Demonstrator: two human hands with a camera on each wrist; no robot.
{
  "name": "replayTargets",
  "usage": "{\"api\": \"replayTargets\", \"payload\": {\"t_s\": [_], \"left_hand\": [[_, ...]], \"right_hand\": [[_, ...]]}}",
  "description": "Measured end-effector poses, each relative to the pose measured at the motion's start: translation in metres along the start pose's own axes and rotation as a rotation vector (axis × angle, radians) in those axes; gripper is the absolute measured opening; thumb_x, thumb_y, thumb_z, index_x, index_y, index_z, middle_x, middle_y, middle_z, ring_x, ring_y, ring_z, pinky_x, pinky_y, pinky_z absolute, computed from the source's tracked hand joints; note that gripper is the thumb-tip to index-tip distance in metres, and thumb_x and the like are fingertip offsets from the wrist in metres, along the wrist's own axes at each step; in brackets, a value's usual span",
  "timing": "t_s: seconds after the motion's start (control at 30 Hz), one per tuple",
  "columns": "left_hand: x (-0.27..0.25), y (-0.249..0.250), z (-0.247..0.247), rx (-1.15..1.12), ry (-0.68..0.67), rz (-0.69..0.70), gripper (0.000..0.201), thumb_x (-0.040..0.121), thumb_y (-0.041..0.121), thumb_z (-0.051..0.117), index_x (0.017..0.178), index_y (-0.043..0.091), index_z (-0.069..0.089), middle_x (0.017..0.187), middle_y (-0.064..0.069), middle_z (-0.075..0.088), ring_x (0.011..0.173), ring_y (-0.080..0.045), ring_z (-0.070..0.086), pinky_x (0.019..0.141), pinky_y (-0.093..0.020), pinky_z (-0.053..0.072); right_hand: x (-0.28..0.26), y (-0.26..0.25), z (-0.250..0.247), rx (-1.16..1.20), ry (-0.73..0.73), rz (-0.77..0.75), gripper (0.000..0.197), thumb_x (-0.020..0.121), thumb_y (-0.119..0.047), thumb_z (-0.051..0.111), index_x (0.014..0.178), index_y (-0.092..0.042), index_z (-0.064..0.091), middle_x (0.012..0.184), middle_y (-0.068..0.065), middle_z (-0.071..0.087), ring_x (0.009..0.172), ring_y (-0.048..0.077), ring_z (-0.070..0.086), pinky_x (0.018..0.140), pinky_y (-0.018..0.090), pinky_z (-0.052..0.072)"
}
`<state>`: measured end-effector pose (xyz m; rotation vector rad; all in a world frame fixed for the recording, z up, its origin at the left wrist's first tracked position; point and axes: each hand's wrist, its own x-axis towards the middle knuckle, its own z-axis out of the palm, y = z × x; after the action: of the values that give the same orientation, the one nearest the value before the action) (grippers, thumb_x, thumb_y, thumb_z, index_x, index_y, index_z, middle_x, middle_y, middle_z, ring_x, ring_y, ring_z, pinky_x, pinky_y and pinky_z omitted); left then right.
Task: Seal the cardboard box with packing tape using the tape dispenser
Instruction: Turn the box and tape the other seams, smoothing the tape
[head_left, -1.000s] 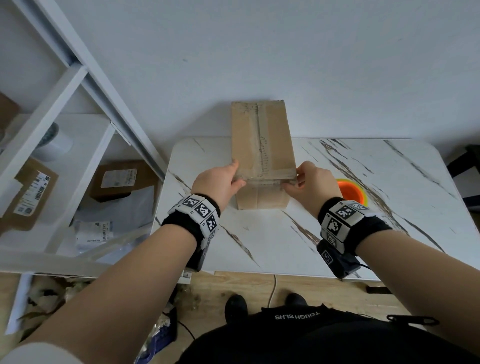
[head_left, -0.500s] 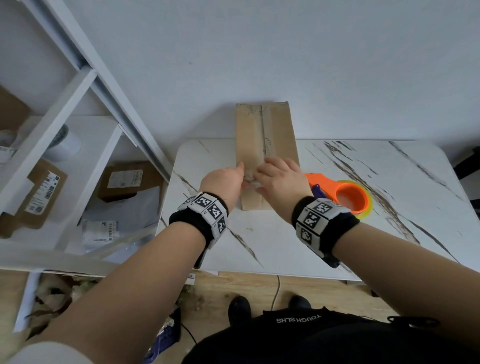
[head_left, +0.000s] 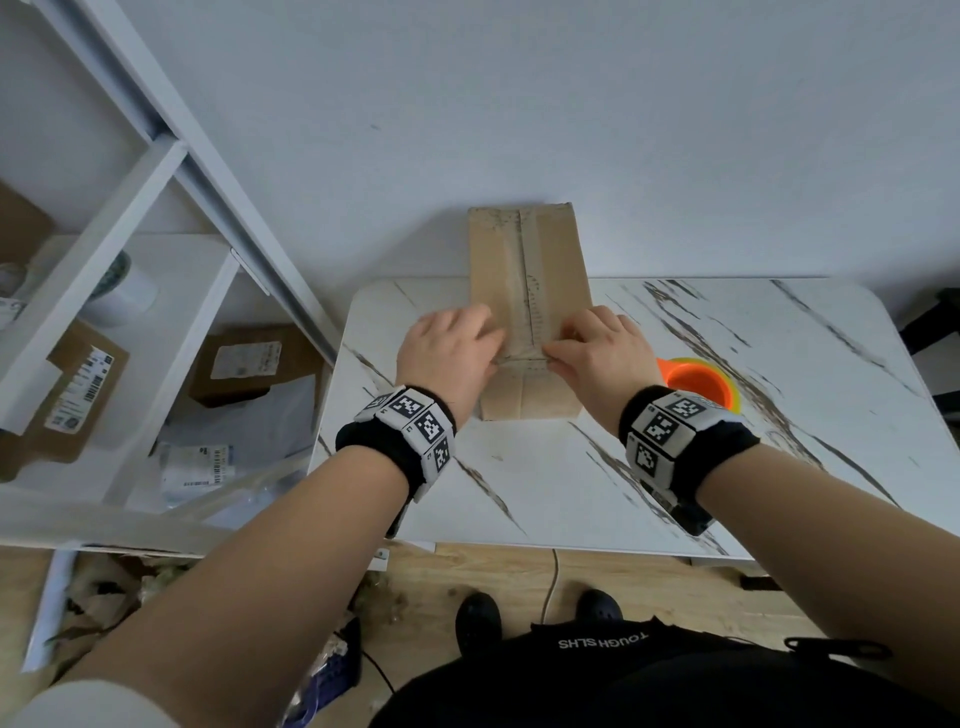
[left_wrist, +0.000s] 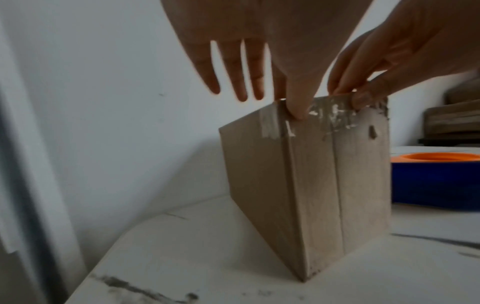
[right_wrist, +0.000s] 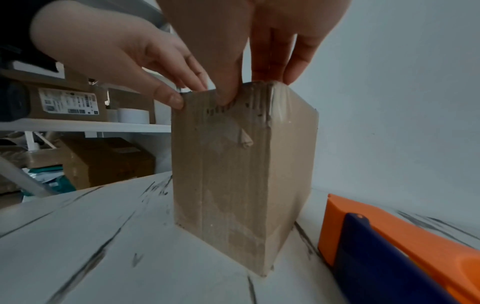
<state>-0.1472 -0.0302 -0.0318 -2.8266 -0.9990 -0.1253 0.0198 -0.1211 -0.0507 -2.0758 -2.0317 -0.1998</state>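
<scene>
A tall brown cardboard box (head_left: 527, 244) stands on the marble table (head_left: 571, 493), with a tape strip running along its top seam and over the near edge. My left hand (head_left: 452, 353) lies flat on the box top left of the seam, fingers (left_wrist: 244, 82) straight, thumb pressing the near face. My right hand (head_left: 597, 348) presses the top right of the seam, its thumb (right_wrist: 228, 96) on the taped near face. The orange and blue tape dispenser (head_left: 696, 382) lies on the table just right of the box, untouched.
A white shelf unit (head_left: 130, 291) with labelled parcels and tape rolls stands left of the table. The wall is close behind the box. A dark object (head_left: 935, 332) sits off the table's right end. My feet and a cable are on the floor below.
One second ago my hands held the sides of the box's near end. They met at the middle of the near top edge, then spread apart to either side of the tape strip.
</scene>
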Motion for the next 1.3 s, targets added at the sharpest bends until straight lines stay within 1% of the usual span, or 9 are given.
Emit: {"api": "replayTargets", "payload": {"t_s": [0.1, 0.17, 0.23, 0.37, 0.63, 0.87, 1.03, 1.13, 1.3], "left_hand": [[0.001, 0.006, 0.007, -0.211, 0.020, 0.088, 0.027, 0.074, 0.013, 0.071, 0.100, 0.011, 0.072, 0.105, -0.010, 0.071, 0.098, -0.031, 0.067, 0.081, -0.039, 0.055], [0.003, 0.008, 0.006, -0.291, -0.008, 0.061, 0.026, 0.086, 0.018, 0.054, 0.105, 0.010, 0.070, 0.111, -0.010, 0.070, 0.108, -0.032, 0.063, 0.085, -0.042, 0.053], [0.004, 0.002, 0.009, -0.265, -0.021, 0.073, 0.037, 0.088, 0.028, 0.041, 0.108, 0.016, 0.069, 0.117, -0.007, 0.068, 0.112, -0.030, 0.061, 0.091, -0.042, 0.050], [0.000, -0.012, 0.019, -0.237, -0.181, 0.081, 0.042, 0.101, 0.020, 0.031, 0.143, 0.024, 0.033, 0.155, 0.000, 0.024, 0.145, -0.020, 0.017, 0.116, -0.036, 0.013], [-0.001, -0.012, 0.020, -0.259, -0.208, 0.018, 0.046, 0.100, 0.022, 0.030, 0.146, 0.023, 0.023, 0.157, 0.005, 0.016, 0.146, -0.012, 0.009, 0.118, -0.036, 0.004], [-0.005, -0.014, 0.017, -0.252, -0.196, 0.000, 0.047, 0.100, 0.022, 0.031, 0.146, 0.027, 0.023, 0.158, 0.002, 0.011, 0.145, -0.015, 0.014, 0.118, -0.040, 0.007], [-0.005, -0.014, 0.006, -0.167, -0.224, -0.013, 0.045, 0.100, 0.031, 0.028, 0.144, 0.037, 0.023, 0.158, 0.007, 0.014, 0.145, -0.019, 0.013, 0.118, -0.043, 0.005], [-0.007, -0.012, 0.000, -0.094, -0.234, 0.039, 0.052, 0.098, 0.023, 0.034, 0.144, 0.040, 0.017, 0.158, 0.009, 0.014, 0.146, -0.019, 0.008, 0.117, -0.044, -0.001], [-0.017, 0.001, -0.010, -0.073, -0.205, 0.140, 0.055, 0.097, 0.014, 0.033, 0.144, 0.039, 0.020, 0.154, 0.013, 0.024, 0.146, -0.012, 0.004, 0.115, -0.043, -0.011]], "right_hand": [[0.001, 0.002, 0.002, 0.020, 0.051, -0.022, 0.024, 0.077, -0.027, 0.053, 0.072, -0.016, 0.073, 0.075, 0.008, 0.061, 0.071, 0.031, 0.060, 0.061, 0.033, 0.048], [-0.005, 0.010, 0.003, 0.067, 0.086, -0.038, 0.011, 0.074, -0.016, 0.069, 0.083, -0.017, 0.075, 0.081, 0.011, 0.063, 0.076, 0.035, 0.061, 0.059, 0.037, 0.050], [-0.009, 0.018, 0.006, 0.140, 0.066, -0.058, 0.025, 0.071, -0.008, 0.076, 0.095, -0.014, 0.074, 0.088, 0.016, 0.064, 0.083, 0.039, 0.061, 0.055, 0.039, 0.055], [-0.008, 0.026, 0.004, 0.261, 0.084, -0.090, 0.024, 0.080, -0.016, 0.060, 0.095, -0.002, 0.073, 0.091, 0.014, 0.068, 0.087, 0.038, 0.063, 0.056, 0.043, 0.058], [-0.009, 0.029, 0.003, 0.273, 0.126, -0.087, 0.020, 0.073, -0.006, 0.065, 0.089, 0.003, 0.074, 0.090, 0.015, 0.072, 0.082, 0.037, 0.065, 0.061, 0.039, 0.059], [-0.016, 0.030, 0.002, 0.264, 0.074, -0.027, 0.024, 0.079, -0.005, 0.058, 0.098, -0.003, 0.074, 0.102, 0.021, 0.070, 0.085, 0.041, 0.067, 0.062, 0.048, 0.059], [-0.013, 0.026, -0.008, 0.332, -0.029, 0.059, 0.024, 0.086, -0.004, 0.060, 0.107, -0.004, 0.072, 0.119, 0.021, 0.065, 0.103, 0.041, 0.064, 0.087, 0.050, 0.053], [-0.012, 0.030, -0.018, 0.399, -0.121, 0.150, 0.028, 0.093, -0.008, 0.054, 0.119, -0.007, 0.066, 0.137, 0.013, 0.054, 0.123, 0.032, 0.054, 0.105, 0.040, 0.042], [-0.014, 0.034, -0.029, 0.295, -0.193, 0.278, 0.033, 0.091, -0.011, 0.056, 0.122, -0.015, 0.064, 0.139, 0.014, 0.046, 0.116, 0.032, 0.051, 0.095, 0.038, 0.045]]}}
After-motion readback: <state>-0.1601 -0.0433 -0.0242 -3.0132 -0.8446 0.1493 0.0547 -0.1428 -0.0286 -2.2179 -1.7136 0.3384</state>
